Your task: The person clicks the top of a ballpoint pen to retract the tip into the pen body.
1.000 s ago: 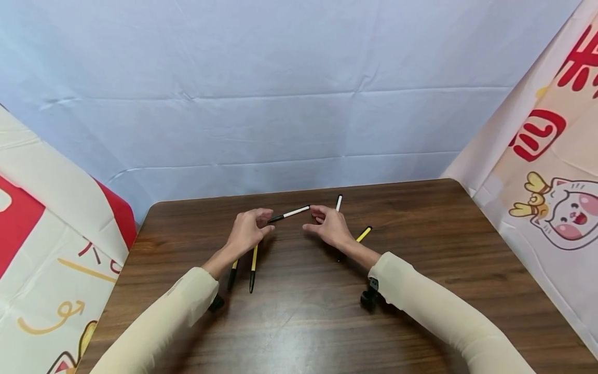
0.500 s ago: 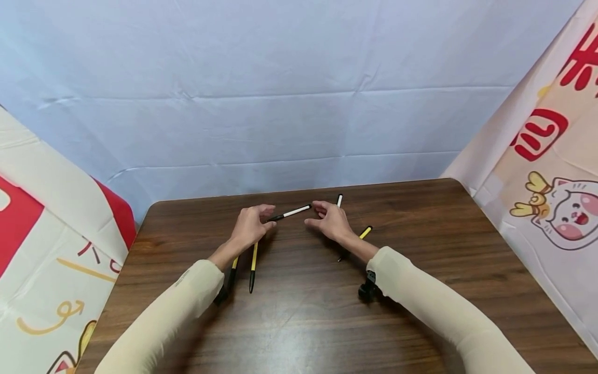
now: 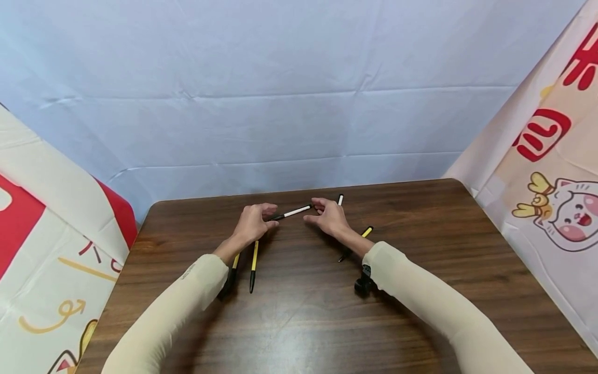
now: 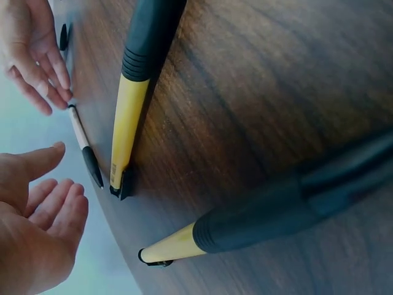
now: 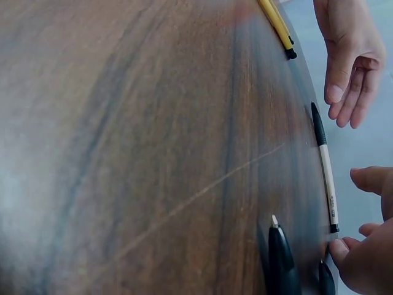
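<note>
A white pen (image 3: 298, 211) with a black grip lies on the wooden table near its far edge, between the two hands. My left hand (image 3: 252, 223) is beside the pen's black tip end, fingers loosely bent and thumb apart, with nothing in its grasp. At the opposite end is my right hand (image 3: 329, 218), its fingertips close to the pen's black end cap. Thumb and fingers there are also spread apart, as the right hand (image 5: 368, 246) shows in the right wrist view. Two yellow pens (image 4: 128, 117) with black grips lie under the left wrist.
Behind the right hand, another white pen (image 3: 340, 199) is partly hidden. A yellow pen (image 3: 367, 232) lies under the right forearm, partly covered. Pale cloth (image 3: 299, 130) hangs behind the table (image 3: 299, 311), with printed cloth (image 3: 556, 156) at the right.
Both forearms have shifted slightly forward and inward, the left hand a little to the right. The pens stay almost where they were, and both hands keep their loose spread.
</note>
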Tool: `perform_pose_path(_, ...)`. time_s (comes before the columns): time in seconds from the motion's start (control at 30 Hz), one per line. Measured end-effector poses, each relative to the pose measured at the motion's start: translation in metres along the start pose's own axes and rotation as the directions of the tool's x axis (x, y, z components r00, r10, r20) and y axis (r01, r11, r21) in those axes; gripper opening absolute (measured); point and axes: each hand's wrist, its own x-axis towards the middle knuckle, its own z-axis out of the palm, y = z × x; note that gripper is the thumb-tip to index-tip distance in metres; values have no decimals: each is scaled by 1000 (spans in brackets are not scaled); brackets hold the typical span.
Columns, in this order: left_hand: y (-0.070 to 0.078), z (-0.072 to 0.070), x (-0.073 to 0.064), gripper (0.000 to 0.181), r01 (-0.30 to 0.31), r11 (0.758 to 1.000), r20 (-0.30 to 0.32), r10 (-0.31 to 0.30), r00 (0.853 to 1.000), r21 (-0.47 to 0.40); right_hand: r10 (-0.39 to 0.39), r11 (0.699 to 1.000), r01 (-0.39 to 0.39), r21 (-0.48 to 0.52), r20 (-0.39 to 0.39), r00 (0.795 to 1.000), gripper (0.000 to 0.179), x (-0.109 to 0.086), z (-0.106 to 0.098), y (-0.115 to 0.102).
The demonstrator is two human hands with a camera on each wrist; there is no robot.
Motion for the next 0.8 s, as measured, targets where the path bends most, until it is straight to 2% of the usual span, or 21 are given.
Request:
perform_pose_path(0.33, -3, 6, 7, 47, 54, 999, 34, -54, 998, 9, 12, 1000, -12, -7, -1, 1000, 63, 3, 3, -2)
perform_pose_path(0.6, -4, 9, 12, 40, 90, 996, 54, -89, 995, -16, 16, 1000, -16, -17, 4, 1000, 63, 2, 6, -6)
perform_pose_path(0.8, -7, 12, 15, 35, 97, 995, 52, -96, 994, -11, 19, 1000, -19, -1, -8, 1000, 62, 3, 8, -7)
